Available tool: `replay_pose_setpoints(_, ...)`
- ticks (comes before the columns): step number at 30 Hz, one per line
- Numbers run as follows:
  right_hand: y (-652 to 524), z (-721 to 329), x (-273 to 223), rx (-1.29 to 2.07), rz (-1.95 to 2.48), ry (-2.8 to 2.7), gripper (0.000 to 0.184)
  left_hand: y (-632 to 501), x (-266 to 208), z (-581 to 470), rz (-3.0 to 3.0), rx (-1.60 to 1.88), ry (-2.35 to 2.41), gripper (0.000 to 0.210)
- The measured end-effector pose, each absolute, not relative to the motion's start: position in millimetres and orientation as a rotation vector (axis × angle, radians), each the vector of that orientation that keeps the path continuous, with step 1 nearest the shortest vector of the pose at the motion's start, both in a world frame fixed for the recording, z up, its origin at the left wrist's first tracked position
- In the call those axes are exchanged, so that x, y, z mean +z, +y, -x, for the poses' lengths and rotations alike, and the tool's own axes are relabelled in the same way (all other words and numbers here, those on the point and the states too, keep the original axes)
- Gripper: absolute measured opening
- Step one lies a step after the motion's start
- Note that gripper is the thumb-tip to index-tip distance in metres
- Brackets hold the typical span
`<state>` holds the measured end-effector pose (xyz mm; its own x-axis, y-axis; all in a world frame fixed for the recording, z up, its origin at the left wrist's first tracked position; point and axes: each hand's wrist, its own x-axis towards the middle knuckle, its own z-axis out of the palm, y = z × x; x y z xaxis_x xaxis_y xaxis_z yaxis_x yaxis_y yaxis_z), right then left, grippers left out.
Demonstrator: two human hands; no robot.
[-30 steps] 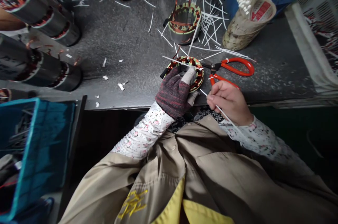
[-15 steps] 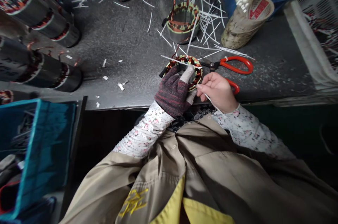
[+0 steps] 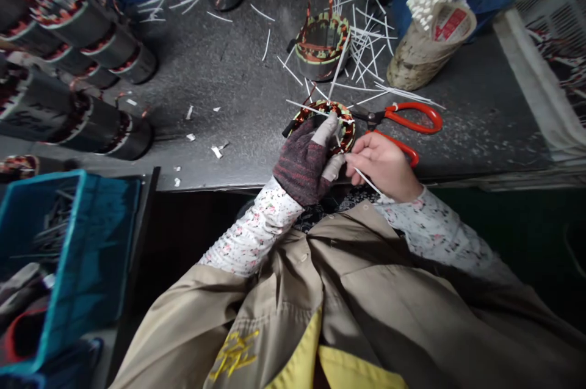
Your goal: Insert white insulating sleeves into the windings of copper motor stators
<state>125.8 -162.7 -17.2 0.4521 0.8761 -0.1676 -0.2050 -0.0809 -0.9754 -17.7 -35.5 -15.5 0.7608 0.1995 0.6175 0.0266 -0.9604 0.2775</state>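
Note:
A motor stator (image 3: 348, 130) with copper windings and a pale green rim sits near the table's front edge. My left hand (image 3: 306, 157), in a dark maroon knit glove with light-wrapped finger and thumb tips, grips its near left side. My bare right hand (image 3: 384, 163) pinches a thin white cable tie (image 3: 367, 180) at the stator's near right edge; the tail runs back toward the sleeve. Other white ties (image 3: 306, 107) stick out from the windings. Red-handled scissors (image 3: 419, 117) lie just beyond my right hand, blades toward the stator.
Behind stands another wound stator (image 3: 320, 62), with loose white strips (image 3: 366, 41) beside it. A worn holder (image 3: 414, 62) carries a bundle of white ties. Stacked stators (image 3: 107, 126) line the left, above a teal crate (image 3: 77, 254). White scraps (image 3: 218, 149) dot the table.
The view has shifted slightly, so the table's things appear a little further right and lower. Both hands keep their grips; the right fingers have drawn slightly nearer to me along with the tie.

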Motion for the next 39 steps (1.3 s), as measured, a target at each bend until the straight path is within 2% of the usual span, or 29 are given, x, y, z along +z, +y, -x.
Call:
replay_pose_setpoints(5, -162, -124, -20, 0.899, 1.382, -0.620, 0.050, -35, -23, 11, -2.419, 0.933, 0.270, 0.052)
replay_pose_setpoints(10, -170, -116, -15, 0.866, 1.282, -0.631, 0.046, -28, -21, 6, -2.404, 1.058, 0.091, 0.028)
replay_pose_setpoints(17, -192, -114, 6, 0.391, 1.563, -1.121, 0.035, -28, -21, 7, -2.457, 1.036, 0.126, 0.026)
replay_pose_setpoints(22, -178, -126, 10, 0.205, 1.841, -1.350, 0.031, -24, -23, 7, -2.524, 0.989, 0.095, 0.024)
replay_pose_setpoints(30, -181, -130, 3, 0.391, 1.686, -1.187, 0.023, -19, -25, 6, -2.573, 0.967, -0.011, 0.028)
replay_pose_setpoints(35, -189, -123, 18, 0.349, 1.728, -1.311, 0.026, -22, -20, 6, -2.618, 0.938, 0.032, 0.031)
replay_pose_setpoints(39, -178, -127, 10, 0.258, 1.843, -1.312, 0.028, -21, -20, 5, -2.596, 0.934, 0.011, 0.033)
